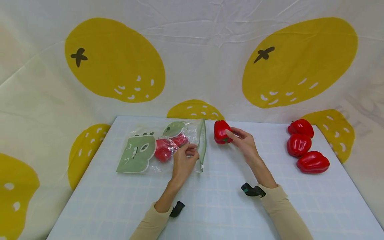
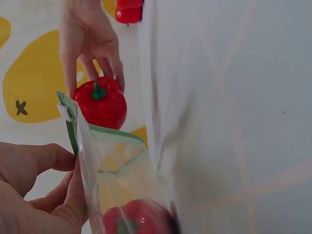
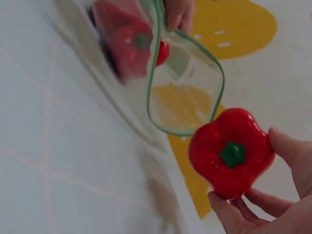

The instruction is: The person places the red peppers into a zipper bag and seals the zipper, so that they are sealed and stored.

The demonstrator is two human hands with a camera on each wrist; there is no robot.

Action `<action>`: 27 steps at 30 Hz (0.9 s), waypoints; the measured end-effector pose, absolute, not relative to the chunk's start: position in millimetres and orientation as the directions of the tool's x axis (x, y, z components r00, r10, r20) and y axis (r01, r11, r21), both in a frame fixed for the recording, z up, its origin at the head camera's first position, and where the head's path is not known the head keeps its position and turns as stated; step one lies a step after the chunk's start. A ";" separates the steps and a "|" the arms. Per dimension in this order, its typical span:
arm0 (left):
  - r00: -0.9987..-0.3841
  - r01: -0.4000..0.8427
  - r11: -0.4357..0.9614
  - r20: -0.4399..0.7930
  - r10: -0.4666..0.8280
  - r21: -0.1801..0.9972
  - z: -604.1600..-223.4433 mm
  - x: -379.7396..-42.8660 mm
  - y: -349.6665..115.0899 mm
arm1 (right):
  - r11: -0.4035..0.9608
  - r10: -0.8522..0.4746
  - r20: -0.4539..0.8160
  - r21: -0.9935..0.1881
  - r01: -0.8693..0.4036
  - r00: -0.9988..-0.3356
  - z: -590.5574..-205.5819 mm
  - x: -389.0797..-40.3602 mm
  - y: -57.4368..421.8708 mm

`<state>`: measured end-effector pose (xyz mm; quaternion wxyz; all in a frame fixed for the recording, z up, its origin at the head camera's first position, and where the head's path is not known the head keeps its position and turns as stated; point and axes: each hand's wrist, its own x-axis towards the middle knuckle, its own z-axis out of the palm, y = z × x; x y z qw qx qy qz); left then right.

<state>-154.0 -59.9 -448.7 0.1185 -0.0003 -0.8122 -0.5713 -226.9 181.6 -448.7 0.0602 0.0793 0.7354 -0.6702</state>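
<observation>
My right hand (image 1: 244, 143) grips a red bell pepper (image 1: 221, 132) with a green stem, thumb on one side and fingers on the other. The pepper is just right of the mouth of a clear zip bag (image 1: 162, 168) printed with green cartoon shapes. My left hand (image 1: 184, 161) pinches the bag's upper edge near its opening. In the right wrist view the green-rimmed mouth (image 3: 151, 92) gapes wide, with the held pepper (image 3: 232, 153) close by its rim. Inside the bag lie red peppers (image 1: 163, 150), seen through the plastic.
Three more red bell peppers (image 1: 299, 145) lie grouped at the right side of the table (image 1: 222, 206), which has a pale checked cover. Behind the table hangs a white cloth (image 1: 204, 66) with large yellow fruit prints. A black wrist camera (image 1: 253, 190) sits on the right forearm.
</observation>
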 end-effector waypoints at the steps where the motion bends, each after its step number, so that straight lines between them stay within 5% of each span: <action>1: -0.970 0.142 0.344 0.199 -0.136 0.928 -448.5 -154.1 -60.0 | 0.085 0.033 -0.196 -0.976 0.198 -0.980 -449.3 -227.1 179.5; 27: -0.926 0.293 0.350 0.355 -0.126 0.890 -445.5 -153.1 -60.6 | 0.153 -0.039 -0.154 -0.977 0.147 -0.987 -453.6 -232.1 117.8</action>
